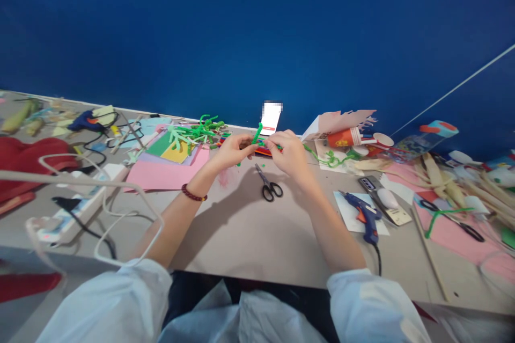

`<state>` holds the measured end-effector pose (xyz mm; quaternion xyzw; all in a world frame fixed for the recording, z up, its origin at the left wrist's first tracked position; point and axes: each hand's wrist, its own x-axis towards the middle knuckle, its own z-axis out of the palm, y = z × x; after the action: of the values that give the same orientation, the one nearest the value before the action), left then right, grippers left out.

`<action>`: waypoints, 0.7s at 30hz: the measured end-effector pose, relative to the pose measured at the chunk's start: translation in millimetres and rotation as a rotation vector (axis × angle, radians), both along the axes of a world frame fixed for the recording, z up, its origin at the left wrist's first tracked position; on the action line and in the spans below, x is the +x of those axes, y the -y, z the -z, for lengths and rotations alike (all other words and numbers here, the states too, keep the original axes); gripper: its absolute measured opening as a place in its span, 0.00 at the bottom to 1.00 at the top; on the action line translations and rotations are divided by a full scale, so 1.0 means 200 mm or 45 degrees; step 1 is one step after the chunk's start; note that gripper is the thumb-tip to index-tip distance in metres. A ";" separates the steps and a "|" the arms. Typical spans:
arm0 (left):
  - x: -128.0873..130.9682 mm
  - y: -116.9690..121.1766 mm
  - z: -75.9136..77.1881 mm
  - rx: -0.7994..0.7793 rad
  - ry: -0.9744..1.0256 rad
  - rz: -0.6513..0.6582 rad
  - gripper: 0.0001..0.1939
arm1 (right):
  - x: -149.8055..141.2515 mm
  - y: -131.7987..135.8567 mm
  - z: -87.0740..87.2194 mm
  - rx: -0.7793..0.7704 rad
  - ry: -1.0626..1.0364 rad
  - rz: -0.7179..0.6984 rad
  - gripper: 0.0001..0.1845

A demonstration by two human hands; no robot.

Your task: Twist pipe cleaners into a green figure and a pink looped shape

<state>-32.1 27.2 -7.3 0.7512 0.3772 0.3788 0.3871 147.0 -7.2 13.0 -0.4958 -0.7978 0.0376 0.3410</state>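
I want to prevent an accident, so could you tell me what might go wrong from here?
The right forearm might knock the nearby glue gun; its heat cannot be judged. The scissors, close to the left hand and green fuzzy stem, could be nudged. The white cable overlaps the left forearm in view and might snag it.

Surface: smooth, matt. Green pipe cleaner: fuzzy chenille, matt. Scissors: metal blades, smooth black plastic handles. Glue gun, toward right edge: smooth blue plastic. Power strip, near left corner: smooth white plastic. Pink sheet: paper, matt. Red cup, far edge: apparently paper. Stick, near right corner: wood-like, matt. Sleeves: soft cloth, creased.
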 end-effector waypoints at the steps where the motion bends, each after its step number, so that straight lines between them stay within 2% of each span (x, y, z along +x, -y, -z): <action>1: -0.01 0.00 0.00 -0.094 0.012 0.030 0.12 | 0.01 0.00 0.00 0.002 -0.018 -0.016 0.16; 3: -0.02 -0.01 0.01 -0.226 0.041 0.073 0.14 | 0.01 -0.01 0.00 0.007 -0.042 -0.051 0.16; 5: -0.03 -0.02 0.01 -0.273 0.074 0.104 0.14 | 0.01 -0.02 0.01 0.010 -0.055 -0.086 0.16; 11: -0.02 0.01 -0.02 -0.120 0.058 0.126 0.11 | 0.01 -0.02 0.01 -0.106 -0.173 -0.098 0.18; 14: -0.02 0.03 -0.04 -0.073 -0.016 0.166 0.10 | 0.04 -0.02 0.00 -0.379 -0.375 -0.146 0.19; 18: -0.01 0.05 -0.07 -0.011 -0.042 0.239 0.08 | 0.07 -0.03 -0.02 -0.874 -0.715 -0.344 0.22; 21: 0.00 0.06 -0.07 0.051 -0.071 0.272 0.07 | 0.09 -0.04 -0.02 -1.085 -0.822 -0.425 0.24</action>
<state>-32.0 14.8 7.0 0.8049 0.2980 0.3219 0.3998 164.0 0.5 16.1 -0.4201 -0.6349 0.5599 0.3269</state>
